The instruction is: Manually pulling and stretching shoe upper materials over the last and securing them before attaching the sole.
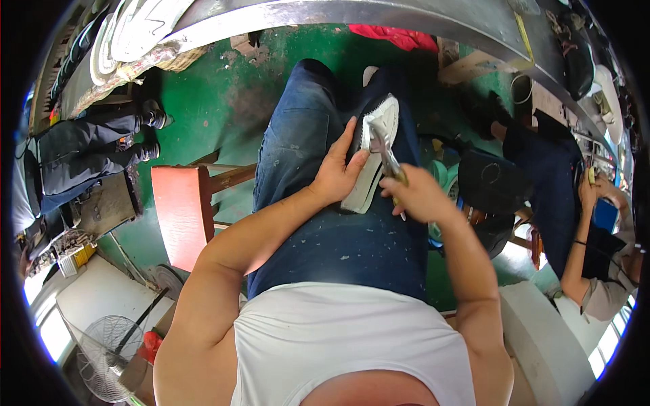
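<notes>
A shoe (361, 192) lies across my thighs with its pale underside up and its toe pointing away from me. Dark material edges its far left side. My left hand (336, 169) grips the shoe from the left, thumb over the edge and fingers along the side. In my closed right hand (420, 195) is a pair of metal pliers (386, 157) with a yellowish handle. The jaws meet the upper part of the shoe, near its left edge; exactly what they pinch is too small to tell.
A metal-edged workbench (325, 15) curves across the far side. To my left are a red-padded stool (181, 216), a standing person (88, 152) and a fan (112, 352). At right, another person (542, 183) sits near a dark seat (494, 179). Red cloth (396, 37) lies under the bench.
</notes>
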Available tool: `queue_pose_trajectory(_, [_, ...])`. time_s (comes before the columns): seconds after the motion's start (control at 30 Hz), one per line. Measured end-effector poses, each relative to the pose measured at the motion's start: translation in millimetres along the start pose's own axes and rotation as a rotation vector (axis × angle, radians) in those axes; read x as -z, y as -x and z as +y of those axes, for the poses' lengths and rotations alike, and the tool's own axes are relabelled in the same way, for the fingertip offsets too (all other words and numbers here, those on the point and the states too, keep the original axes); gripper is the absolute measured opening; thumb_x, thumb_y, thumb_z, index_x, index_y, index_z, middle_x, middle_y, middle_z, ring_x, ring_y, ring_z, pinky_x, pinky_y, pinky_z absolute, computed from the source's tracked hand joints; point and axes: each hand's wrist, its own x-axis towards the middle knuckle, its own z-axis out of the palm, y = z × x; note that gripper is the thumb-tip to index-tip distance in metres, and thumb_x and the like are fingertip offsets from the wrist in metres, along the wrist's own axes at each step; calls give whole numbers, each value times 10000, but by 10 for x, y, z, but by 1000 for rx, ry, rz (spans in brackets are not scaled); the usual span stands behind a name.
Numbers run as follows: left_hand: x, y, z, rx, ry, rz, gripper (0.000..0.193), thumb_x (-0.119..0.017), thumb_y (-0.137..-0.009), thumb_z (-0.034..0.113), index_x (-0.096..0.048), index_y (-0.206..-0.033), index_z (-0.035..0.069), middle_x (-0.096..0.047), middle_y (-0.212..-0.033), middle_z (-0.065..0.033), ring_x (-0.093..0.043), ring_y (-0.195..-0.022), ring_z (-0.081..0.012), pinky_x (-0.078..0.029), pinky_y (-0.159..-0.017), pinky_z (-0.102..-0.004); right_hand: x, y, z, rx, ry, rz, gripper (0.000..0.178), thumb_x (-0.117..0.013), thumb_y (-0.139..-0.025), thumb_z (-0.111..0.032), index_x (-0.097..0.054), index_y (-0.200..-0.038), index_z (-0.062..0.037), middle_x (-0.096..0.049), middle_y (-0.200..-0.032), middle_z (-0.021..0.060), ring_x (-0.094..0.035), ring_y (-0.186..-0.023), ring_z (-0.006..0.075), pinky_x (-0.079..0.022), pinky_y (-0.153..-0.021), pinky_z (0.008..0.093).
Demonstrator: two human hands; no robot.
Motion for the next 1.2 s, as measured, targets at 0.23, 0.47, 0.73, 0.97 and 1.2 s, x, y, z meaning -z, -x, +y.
queue_pose_trajectory(0.23, [61,-16,34,-161,-180,-25,696,-575,-1000,184,-221,-1593,99,-345,-1548,-293,-388,-1424,-420,-350,-1144,-409,-314,0,279,264,212,304,259,-608,-974,-259,-609,-944,-3,-659,-751,111,-639,-684,230,-497,-673,376])
queue_pose_trajectory(0.47, [147,-115,394,-133,-482,-259,554,-546,-989,234,-389,-1520,273,-349,-1504,-342,-568,-1180,-516,-524,-966,-486,93,179,414,-166,-504,-138,252,-587,-1006,-260,-624,-951,-17,-652,-755,60,-594,-618,124,-429,-516,246])
queue_pose_trajectory(0.73, [112,-151,349,-112,-506,-188,461,-513,-996,244,-471,-1454,273,-430,-1434,-350,-632,-1074,-492,-536,-939,-489,509,120,-41,-63,-240,-24,355,-536,-1029,-343,-596,-995,5,-645,-775,86,-676,-752,147,-500,-520,306])
queue_pose_trajectory(0.97, [183,-160,226,-140,-453,-245,422,-486,-1017,229,-496,-1437,257,-433,-1423,-359,-566,-1200,-490,-507,-1004,-478,592,-297,-322,144,211,-33,454,-470,-1051,-385,-594,-927,34,-651,-751,177,-646,-659,296,-508,-656,405])
queue_pose_trajectory(1.2, [222,-162,216,-166,-485,-341,499,-486,-1026,233,-398,-1514,295,-341,-1513,-330,-527,-1245,-499,-477,-1046,-471,452,-332,-118,60,106,-31,444,-450,-1060,-364,-571,-863,16,-623,-711,91,-610,-621,189,-493,-633,344])
